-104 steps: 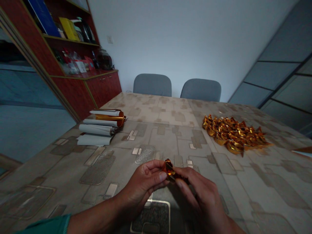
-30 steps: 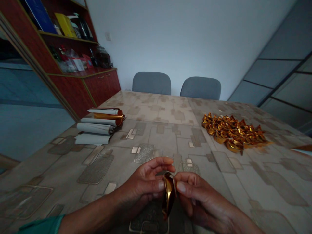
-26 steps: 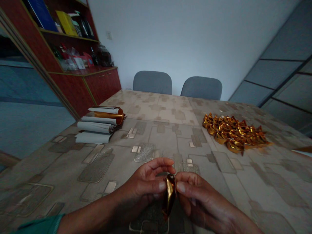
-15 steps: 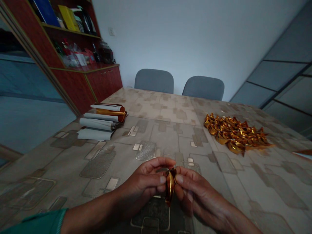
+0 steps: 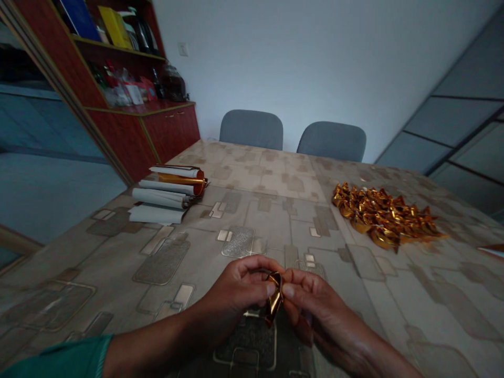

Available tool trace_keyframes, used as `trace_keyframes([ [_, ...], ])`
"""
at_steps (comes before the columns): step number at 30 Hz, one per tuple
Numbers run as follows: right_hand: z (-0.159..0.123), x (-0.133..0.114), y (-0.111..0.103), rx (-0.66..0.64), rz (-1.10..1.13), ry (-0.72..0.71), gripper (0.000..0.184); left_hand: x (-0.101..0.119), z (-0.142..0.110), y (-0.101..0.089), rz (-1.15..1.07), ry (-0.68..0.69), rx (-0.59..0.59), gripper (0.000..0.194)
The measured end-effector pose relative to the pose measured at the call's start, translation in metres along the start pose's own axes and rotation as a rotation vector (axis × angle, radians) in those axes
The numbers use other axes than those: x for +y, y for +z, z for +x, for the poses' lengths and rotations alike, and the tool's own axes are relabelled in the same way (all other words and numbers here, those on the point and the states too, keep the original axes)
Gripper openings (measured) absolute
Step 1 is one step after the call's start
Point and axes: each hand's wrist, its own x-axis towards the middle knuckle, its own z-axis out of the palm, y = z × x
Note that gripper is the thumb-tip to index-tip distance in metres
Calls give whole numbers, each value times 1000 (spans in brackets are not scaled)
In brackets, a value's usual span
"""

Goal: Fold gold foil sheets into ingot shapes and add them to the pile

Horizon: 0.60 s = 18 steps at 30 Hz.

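Observation:
A folded piece of gold foil paper is pinched between my left hand and my right hand, held above the patterned tablecloth. Both thumbs press against it, and its lower tip hangs below my fingers. Farther off to the right lies a heap of several folded gold foil ingots. At the back left, several rolled sheets of paper are stacked, one roll showing gold foil.
A red wooden cabinet with bottles and bags on its shelves stands beyond the table's far left corner. Two grey chairs stand at the far edge. Grey glass panels rise on the right. A teal sleeve covers my left arm.
The foil piece is now folded smaller and held closer between my fingers than in the earlier frames. My hands have drawn together around it. The view has shifted slightly.

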Motion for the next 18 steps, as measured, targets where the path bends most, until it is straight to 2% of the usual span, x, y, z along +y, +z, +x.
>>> trace_keyframes([
  [6, 1, -1, -1, 47, -90, -11, 39, 0, 2, 1, 31, -30, 43, 36],
  [11, 0, -2, -1, 8, -176, 27, 40, 3, 0, 3, 46, -27, 32, 32],
  [18, 1, -3, -5, -11, -164, -21, 39, 10, -2, 4, 11, -114, 27, 34],
])
